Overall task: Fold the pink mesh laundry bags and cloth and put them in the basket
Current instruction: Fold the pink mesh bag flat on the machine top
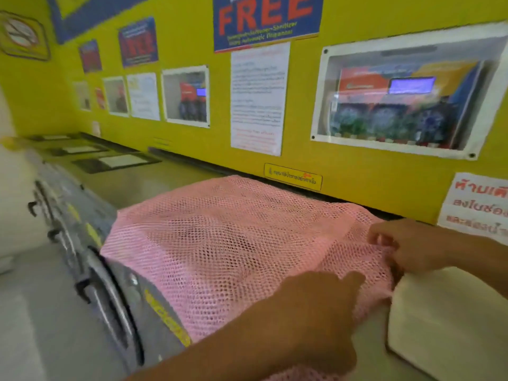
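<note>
A pink mesh laundry bag (pixel 228 243) lies spread over the top of a washing machine, its left edge drooping over the machine's front. My left hand (pixel 316 312) rests palm down on the bag's near part, fingers pointing right. At the bag's right edge my right hand (pixel 406 246) pinches the mesh between its fingertips. Whether more mesh bags or a cloth lie under the top one I cannot tell. No basket shows in this view.
A white boxy object (pixel 450 320) stands at the right, touching the bag's edge. The machine top (pixel 154 182) runs back to the left along a yellow wall (pixel 343 149) covered with posters and notices. Round machine doors (pixel 110 295) and the floor are at lower left.
</note>
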{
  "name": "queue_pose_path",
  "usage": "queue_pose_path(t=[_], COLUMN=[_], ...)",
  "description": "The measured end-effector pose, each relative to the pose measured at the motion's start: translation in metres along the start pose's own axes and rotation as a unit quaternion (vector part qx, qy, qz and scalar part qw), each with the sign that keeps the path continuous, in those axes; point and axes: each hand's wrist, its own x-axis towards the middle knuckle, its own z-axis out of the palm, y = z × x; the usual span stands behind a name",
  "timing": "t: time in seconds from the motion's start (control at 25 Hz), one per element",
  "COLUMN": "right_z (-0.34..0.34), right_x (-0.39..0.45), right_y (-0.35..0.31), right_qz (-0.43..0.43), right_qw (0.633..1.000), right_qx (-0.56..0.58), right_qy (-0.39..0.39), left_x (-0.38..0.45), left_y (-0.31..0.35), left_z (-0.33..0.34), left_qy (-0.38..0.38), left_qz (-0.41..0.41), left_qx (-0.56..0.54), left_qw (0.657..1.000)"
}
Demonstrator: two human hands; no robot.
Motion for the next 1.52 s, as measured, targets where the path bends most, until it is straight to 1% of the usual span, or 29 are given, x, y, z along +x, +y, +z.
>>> queue_pose_path(t=[0.08,0.16,0.28,0.36,0.48,0.56,0.68,0.84,0.92,1.04,1.12,1.24,1.32,1.4,1.48,1.52], right_z=[0.004,0.007,0.010,0.011,0.007,-0.005,-0.033,-0.056,-0.061,-0.064,-0.065,-0.065,-0.066,-0.063,-0.055,-0.050], right_x=[0.003,0.005,0.012,0.020,0.035,0.051,0.082,0.126,0.152,0.191,0.212,0.242,0.264,0.284,0.301,0.308], right_y=[-0.004,-0.007,-0.010,-0.011,-0.024,-0.035,-0.058,-0.110,-0.140,-0.186,-0.215,-0.251,-0.273,-0.292,-0.306,-0.311], right_qz=[-0.027,-0.058,-0.136,-0.165,-0.182,-0.157,-0.116,-0.136,-0.150,-0.157,-0.158,-0.159,-0.149,-0.140,-0.112,-0.085], right_qw=[0.999,0.995,0.963,0.943,0.906,0.889,0.886,0.880,0.874,0.874,0.879,0.886,0.892,0.899,0.911,0.918], right_qx=[0.001,-0.042,-0.122,-0.129,-0.141,-0.171,-0.210,-0.222,-0.243,-0.253,-0.253,-0.259,-0.259,-0.261,-0.255,-0.246], right_qy=[0.029,0.074,0.199,0.258,0.354,0.394,0.397,0.398,0.393,0.384,0.372,0.350,0.339,0.323,0.303,0.300], left_x=[-0.001,-0.006,-0.014,-0.015,-0.016,-0.016,-0.016,-0.023,-0.029,-0.037,-0.041,-0.042,-0.037,-0.028,-0.021,-0.018], left_y=[0.005,0.004,-0.008,-0.019,-0.036,-0.054,-0.093,-0.174,-0.219,-0.276,-0.305,-0.338,-0.357,-0.377,-0.394,-0.398], left_z=[0.004,0.006,0.003,0.007,0.009,0.001,-0.020,-0.052,-0.066,-0.083,-0.092,-0.098,-0.099,-0.099,-0.101,-0.102], left_qy=[-0.003,0.023,0.084,0.139,0.205,0.243,0.271,0.305,0.302,0.272,0.266,0.290,0.299,0.291,0.248,0.223], left_qz=[-0.003,-0.025,-0.015,-0.006,0.018,0.041,0.048,0.006,-0.013,-0.030,-0.045,-0.075,-0.102,-0.144,-0.210,-0.244], left_qx=[-0.006,-0.042,-0.108,-0.114,-0.120,-0.113,-0.118,-0.066,-0.026,0.036,0.051,0.051,0.045,0.043,0.052,0.078], left_qw=[1.000,0.999,0.990,0.984,0.971,0.963,0.954,0.950,0.953,0.961,0.962,0.953,0.948,0.945,0.944,0.941])
